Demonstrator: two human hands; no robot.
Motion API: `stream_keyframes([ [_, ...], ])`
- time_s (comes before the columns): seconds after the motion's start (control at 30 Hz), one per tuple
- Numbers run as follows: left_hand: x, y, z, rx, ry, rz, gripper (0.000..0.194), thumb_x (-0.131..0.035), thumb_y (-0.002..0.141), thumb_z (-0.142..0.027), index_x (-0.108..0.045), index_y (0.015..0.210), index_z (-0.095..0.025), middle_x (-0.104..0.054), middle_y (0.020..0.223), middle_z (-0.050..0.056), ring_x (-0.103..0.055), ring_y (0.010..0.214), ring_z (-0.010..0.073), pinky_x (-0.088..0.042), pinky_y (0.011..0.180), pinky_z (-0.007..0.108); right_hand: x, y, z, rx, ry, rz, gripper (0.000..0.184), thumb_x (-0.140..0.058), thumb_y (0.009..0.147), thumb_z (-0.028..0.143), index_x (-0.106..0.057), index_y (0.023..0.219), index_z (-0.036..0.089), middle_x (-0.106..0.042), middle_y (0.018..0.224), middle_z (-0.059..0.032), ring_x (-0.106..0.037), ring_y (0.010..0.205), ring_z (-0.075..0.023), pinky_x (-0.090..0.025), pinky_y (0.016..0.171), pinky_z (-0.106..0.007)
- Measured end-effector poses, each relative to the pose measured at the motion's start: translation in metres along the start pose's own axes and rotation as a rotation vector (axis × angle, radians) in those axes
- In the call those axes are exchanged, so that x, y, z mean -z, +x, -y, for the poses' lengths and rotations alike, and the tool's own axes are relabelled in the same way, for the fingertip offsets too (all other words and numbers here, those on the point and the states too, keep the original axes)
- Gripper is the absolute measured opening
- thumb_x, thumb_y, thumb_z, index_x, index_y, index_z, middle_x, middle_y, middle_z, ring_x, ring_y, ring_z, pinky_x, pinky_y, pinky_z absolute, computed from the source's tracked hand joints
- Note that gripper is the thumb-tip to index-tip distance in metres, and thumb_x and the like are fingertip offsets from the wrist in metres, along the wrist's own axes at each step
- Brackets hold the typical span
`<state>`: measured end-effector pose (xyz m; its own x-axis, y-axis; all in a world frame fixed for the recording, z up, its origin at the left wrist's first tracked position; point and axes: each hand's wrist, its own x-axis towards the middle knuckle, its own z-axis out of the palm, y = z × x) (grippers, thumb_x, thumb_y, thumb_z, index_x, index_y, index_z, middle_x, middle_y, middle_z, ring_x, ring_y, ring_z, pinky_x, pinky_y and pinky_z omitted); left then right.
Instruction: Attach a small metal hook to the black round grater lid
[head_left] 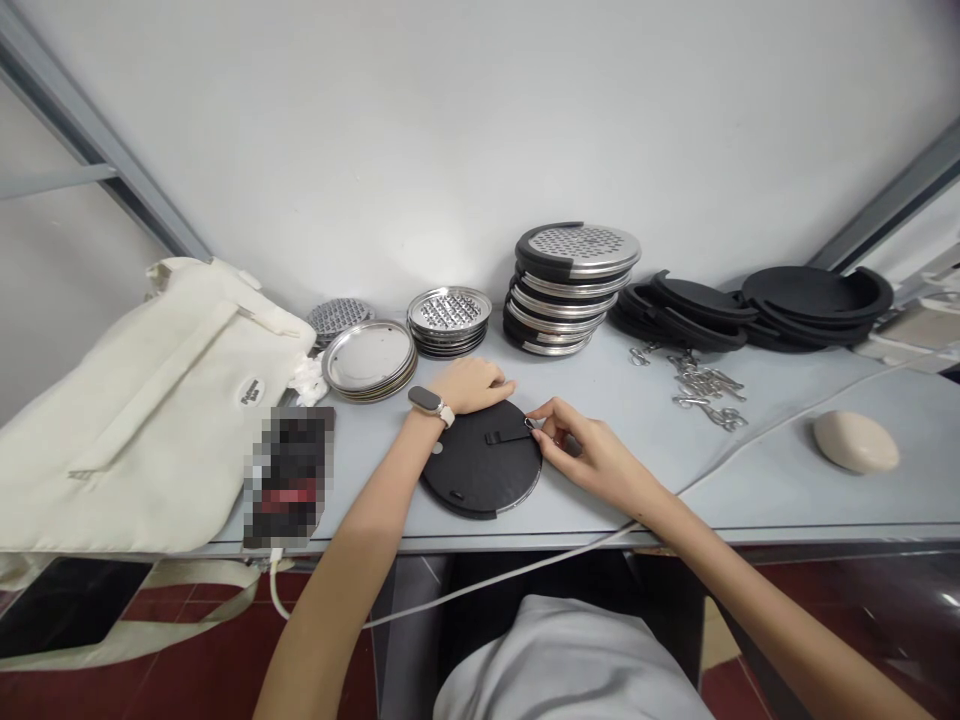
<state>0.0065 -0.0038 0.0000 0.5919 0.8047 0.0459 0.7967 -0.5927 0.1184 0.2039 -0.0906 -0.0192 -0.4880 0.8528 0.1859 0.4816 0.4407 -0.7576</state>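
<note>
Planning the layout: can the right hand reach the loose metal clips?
Likely yes: the metal clips lie uncovered nearby, nothing standing between, though the right hand is busy at the black disc.

- Soft, fairly bright light; wall point(420, 190) palest behind and left of the tall stack point(574, 290).
- Glints on the stack's metal.
- Dimmer floor point(180, 680) below.
- Pixelated patch point(289, 480) lower left; wide-angle stretching at edges.

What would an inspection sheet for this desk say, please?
Surface: grey desk; spills: nothing seen.
Things in use: black disc, lying flat; metal hook by its strap.
Clutter: bag, metal discs, black trays, loose hooks.
Hands: left hand at the disc's far edge; right hand pinching the hook.
Cables: white cable, drooping below the desk's front edge.
Surroundings: white wall, red floor.
</note>
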Motion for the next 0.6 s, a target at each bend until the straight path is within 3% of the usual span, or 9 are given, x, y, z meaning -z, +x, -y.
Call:
stream_keyframes([
  [0.6,-0.0012,0.0003,0.0008,0.005,0.007,0.008,0.054,-0.029,0.089,-0.049,-0.064,0.063,-0.017,-0.063,0.065,0.008,-0.057,0.062,0.0182,-0.032,0.058,0.028,-0.0014,0.0004,-0.0002,0.029,0.015,-0.015,0.008,-0.041,0.09,0.029,-0.038,0.092,0.022,-0.044,0.059,0.0056,-0.046,0.054,-0.0131,-0.038,0.057,-0.025],
])
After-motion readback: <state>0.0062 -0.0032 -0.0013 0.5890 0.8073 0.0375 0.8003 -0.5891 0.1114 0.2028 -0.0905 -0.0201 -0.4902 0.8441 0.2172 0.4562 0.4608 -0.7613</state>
